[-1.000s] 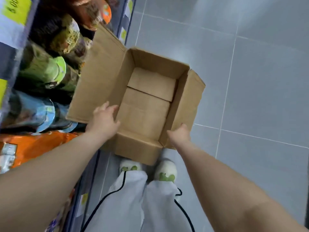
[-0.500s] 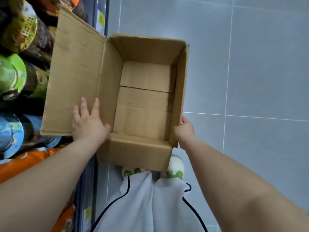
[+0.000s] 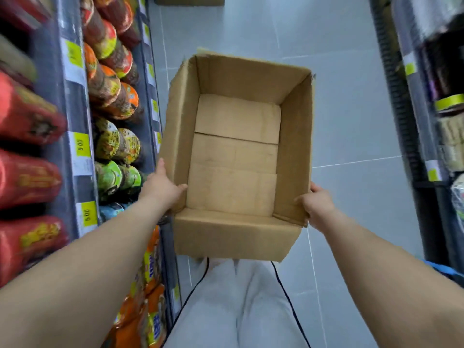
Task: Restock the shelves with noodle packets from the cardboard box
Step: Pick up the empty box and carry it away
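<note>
An open cardboard box (image 3: 236, 237) is held in the air above my legs, and nothing lies inside it. My left hand (image 3: 160, 187) grips its left wall near the front corner, thumb hooked over the rim. My right hand (image 3: 317, 205) grips the right wall at the front corner, fingers curled round the edge. Orange noodle packets (image 3: 148, 285) fill the low shelf at my left. Red packets (image 3: 25, 177) lie stacked on the higher shelf at the far left.
Cup noodles (image 3: 115, 146) line the middle left shelf behind yellow price tags (image 3: 82, 144). A second shelf unit (image 3: 426, 121) stands along the right. Grey tiled floor (image 3: 351, 121) runs between them. Another cardboard box (image 3: 190, 0) sits at the far end of the aisle.
The box has been lifted off the floor and its left flap now stands upright. My left hand moved from the flap to the left wall. The view rose, showing more shelves.
</note>
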`<control>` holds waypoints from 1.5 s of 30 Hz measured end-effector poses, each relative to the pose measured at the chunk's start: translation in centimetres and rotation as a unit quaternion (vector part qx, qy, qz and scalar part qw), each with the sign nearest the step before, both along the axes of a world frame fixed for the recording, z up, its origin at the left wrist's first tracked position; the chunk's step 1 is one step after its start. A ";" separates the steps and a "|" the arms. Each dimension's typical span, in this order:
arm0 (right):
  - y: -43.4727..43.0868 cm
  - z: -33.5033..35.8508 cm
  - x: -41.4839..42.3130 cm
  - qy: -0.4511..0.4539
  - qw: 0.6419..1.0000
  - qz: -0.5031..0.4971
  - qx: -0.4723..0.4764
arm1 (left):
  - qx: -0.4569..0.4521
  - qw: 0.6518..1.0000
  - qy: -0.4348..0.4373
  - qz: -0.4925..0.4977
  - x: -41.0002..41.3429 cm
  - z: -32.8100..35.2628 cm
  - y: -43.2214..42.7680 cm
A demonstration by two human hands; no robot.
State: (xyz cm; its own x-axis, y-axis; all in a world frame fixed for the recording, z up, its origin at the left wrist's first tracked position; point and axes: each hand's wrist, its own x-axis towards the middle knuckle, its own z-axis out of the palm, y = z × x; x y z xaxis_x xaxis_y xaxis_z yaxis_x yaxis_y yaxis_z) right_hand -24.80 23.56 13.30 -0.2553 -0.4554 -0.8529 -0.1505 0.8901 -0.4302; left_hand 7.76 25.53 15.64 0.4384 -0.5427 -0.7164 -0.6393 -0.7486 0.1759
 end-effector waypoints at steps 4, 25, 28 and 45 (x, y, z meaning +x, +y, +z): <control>-1.6 9.3 -0.3 0.000 0.998 -0.005 -0.057 | -0.052 0.998 0.045 0.016 -0.3 9.3 -2.4; -27.2 23.4 -9.7 0.109 0.966 0.017 -0.235 | -0.215 0.935 0.231 0.163 -11.2 25.6 -28.1; -34.2 25.4 -11.8 0.130 0.961 0.038 -0.241 | -0.231 0.929 0.228 0.177 -13.2 26.6 -34.3; -72.8 28.3 -12.1 0.178 0.949 0.059 -0.254 | -0.237 0.925 0.234 0.182 -12.8 27.0 -73.8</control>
State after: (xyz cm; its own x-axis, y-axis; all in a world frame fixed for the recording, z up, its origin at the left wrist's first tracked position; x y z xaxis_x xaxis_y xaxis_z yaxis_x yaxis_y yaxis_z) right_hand -36.93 -49.22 41.57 -0.4081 -0.8276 -0.3855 -0.4515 0.5499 -0.7027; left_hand -4.99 -48.30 42.62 0.3561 -0.7225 -0.5926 -0.1308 -0.6665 0.7339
